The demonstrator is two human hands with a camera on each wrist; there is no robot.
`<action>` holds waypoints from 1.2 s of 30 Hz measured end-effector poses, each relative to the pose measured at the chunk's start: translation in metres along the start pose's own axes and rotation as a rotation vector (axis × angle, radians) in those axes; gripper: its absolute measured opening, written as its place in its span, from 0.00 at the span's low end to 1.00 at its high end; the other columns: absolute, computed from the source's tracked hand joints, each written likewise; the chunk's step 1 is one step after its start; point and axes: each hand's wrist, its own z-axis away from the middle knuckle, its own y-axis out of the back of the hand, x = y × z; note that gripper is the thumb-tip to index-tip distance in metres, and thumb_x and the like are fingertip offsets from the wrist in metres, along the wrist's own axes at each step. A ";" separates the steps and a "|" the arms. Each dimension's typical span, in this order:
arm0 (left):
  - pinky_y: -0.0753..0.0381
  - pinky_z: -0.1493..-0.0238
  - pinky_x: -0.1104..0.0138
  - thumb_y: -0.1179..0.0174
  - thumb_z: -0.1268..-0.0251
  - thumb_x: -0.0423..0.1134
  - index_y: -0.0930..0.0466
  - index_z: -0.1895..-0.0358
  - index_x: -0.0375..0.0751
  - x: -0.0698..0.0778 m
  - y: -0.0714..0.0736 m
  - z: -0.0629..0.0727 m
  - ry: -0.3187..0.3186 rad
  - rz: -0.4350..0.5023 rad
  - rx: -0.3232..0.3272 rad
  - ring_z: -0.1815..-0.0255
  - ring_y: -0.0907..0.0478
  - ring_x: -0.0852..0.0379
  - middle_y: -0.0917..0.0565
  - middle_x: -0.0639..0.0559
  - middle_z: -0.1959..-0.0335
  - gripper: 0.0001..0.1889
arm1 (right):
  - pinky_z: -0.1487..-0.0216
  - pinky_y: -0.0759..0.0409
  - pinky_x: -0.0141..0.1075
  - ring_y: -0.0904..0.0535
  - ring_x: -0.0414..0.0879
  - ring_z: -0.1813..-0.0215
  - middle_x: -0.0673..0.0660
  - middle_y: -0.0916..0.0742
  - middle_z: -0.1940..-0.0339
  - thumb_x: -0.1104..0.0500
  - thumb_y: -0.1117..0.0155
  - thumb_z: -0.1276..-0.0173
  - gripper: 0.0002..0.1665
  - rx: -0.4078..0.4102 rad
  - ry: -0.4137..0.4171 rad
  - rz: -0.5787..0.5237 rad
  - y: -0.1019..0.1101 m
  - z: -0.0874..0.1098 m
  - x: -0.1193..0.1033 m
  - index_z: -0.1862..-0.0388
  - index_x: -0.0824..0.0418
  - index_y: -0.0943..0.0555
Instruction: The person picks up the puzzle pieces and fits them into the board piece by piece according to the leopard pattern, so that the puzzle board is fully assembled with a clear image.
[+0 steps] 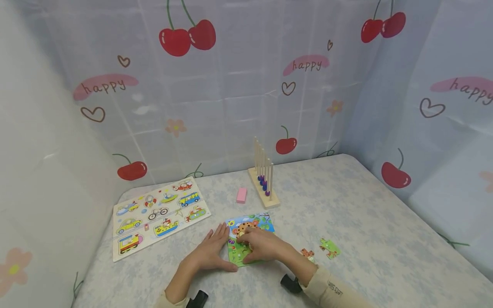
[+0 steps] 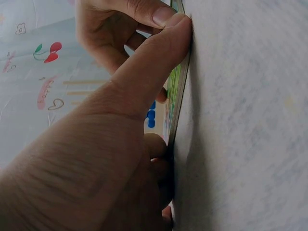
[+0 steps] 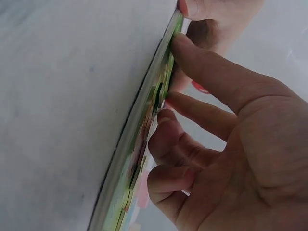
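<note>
As my outstretched left hand point(image 1: 209, 251) steadies the rectangular green-and-blue leopard jigsaw point(image 1: 246, 224), lower centre, my unclenched right hand point(image 1: 266, 244) presses, probably fitting; next likely needs the green-and-brown piece point(image 1: 330, 246), lower right.

The bare left grip point(image 1: 209, 251) has fingers extended, thumb spread; the bare right grip point(image 1: 262, 245) extends thumb and index, other fingers bent.

Pale sheet-like walls point(image 1: 239, 102), printed red cherries point(image 1: 175, 42), peach flowers point(image 1: 176, 127), word "happy" point(image 1: 103, 87), mottled grey-blue tabletop point(image 1: 393, 239), soft light
</note>
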 end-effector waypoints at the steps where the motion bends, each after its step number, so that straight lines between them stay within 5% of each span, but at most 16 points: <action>1: 0.60 0.21 0.43 0.30 0.56 0.66 0.54 0.23 0.32 0.000 0.000 0.000 0.000 0.001 -0.001 0.18 0.62 0.42 0.58 0.37 0.20 0.64 | 0.68 0.29 0.25 0.30 0.32 0.66 0.44 0.21 0.62 0.46 0.23 0.47 0.33 0.001 -0.002 -0.009 -0.001 0.000 0.001 0.41 0.52 0.18; 36: 0.61 0.21 0.44 0.30 0.57 0.68 0.54 0.23 0.32 -0.001 0.002 -0.002 0.005 0.003 -0.010 0.18 0.63 0.43 0.58 0.37 0.20 0.65 | 0.63 0.24 0.25 0.28 0.31 0.66 0.46 0.17 0.61 0.52 0.25 0.44 0.22 0.051 0.028 -0.053 -0.005 -0.003 0.003 0.50 0.56 0.14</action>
